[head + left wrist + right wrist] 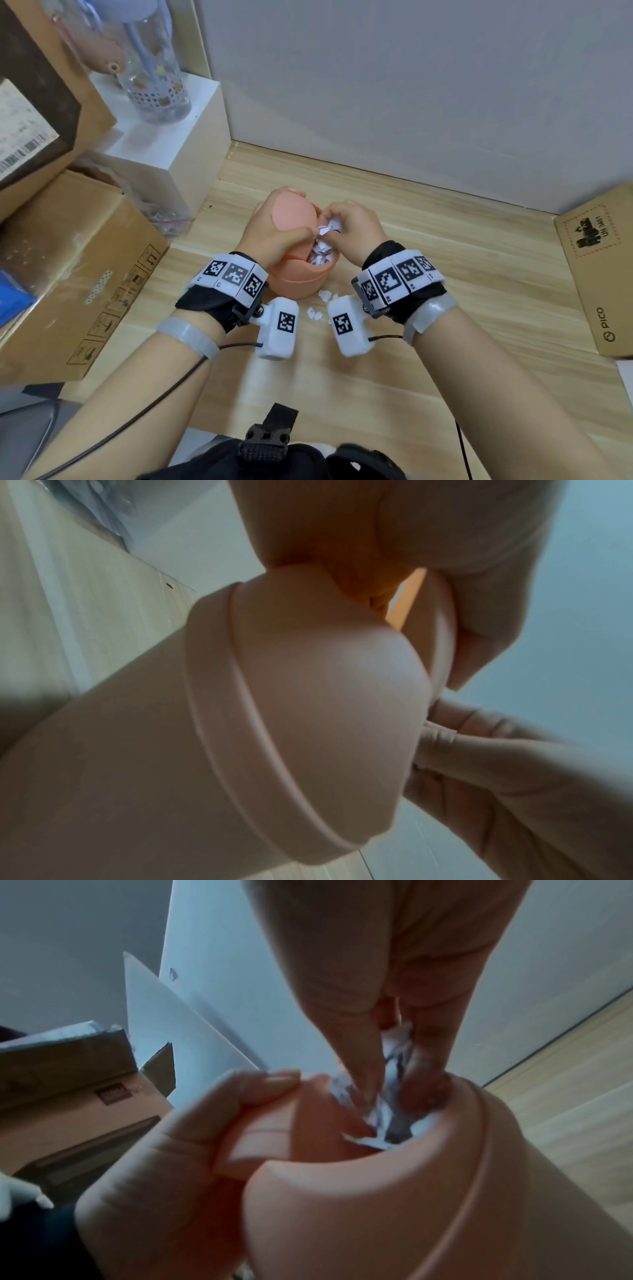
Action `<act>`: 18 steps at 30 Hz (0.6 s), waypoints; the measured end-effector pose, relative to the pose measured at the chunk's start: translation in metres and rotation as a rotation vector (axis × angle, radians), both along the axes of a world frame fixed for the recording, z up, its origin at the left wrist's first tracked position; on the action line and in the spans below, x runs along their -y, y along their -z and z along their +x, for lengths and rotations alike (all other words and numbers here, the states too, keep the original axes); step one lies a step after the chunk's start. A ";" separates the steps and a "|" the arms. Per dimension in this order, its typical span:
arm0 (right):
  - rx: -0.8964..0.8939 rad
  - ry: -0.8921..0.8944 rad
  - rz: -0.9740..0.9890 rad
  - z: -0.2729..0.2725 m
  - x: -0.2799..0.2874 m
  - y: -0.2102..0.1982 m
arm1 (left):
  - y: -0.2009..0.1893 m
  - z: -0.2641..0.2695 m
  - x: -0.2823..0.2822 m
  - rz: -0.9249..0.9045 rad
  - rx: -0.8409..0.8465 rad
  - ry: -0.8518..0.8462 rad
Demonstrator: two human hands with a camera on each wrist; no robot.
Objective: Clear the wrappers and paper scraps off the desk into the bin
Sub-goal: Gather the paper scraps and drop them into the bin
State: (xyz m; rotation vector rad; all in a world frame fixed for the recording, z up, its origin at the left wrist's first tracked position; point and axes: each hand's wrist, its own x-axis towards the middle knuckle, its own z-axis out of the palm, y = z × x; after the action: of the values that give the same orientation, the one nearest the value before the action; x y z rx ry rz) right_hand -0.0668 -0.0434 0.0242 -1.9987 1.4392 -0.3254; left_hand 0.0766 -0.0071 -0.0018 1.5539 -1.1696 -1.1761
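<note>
**Stuffing scraps into the bin**

Holding the small salmon-pink bin on the wooden desk, your left hand curls round its swing lid, fingers over the far edge and thumb along the near side, tipping the lid open. The right wrist view shows that thumb pressed on the lid's edge. Your right hand sits just above the opening, fingertips bunched together and pinching a wad of white paper scraps at the bin's mouth. More scraps already fill the bin close to its rim.

A few loose scraps lie on the desk just in front of the bin, between your 2 wrist cameras.

To your left stand stacked cardboard boxes and a white block carrying a clear bottle. At the right edge lies a flat cardboard package.
</note>
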 end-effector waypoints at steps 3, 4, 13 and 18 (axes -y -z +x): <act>-0.049 -0.061 0.026 -0.003 -0.002 -0.005 | -0.001 0.001 0.000 0.003 -0.004 0.003; -0.042 -0.076 0.028 -0.005 -0.002 -0.008 | -0.001 0.001 0.000 0.006 -0.004 0.004; -0.252 -0.459 0.086 -0.017 -0.016 -0.014 | 0.000 0.001 0.000 0.002 0.013 0.010; -0.816 -0.808 -0.076 0.004 -0.018 0.001 | 0.001 0.001 0.002 0.010 0.026 0.017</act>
State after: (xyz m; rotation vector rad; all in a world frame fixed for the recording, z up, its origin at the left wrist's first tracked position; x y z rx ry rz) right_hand -0.0629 -0.0252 0.0231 -2.7160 0.8646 0.8778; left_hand 0.0772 -0.0089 -0.0024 1.5737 -1.1975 -1.1780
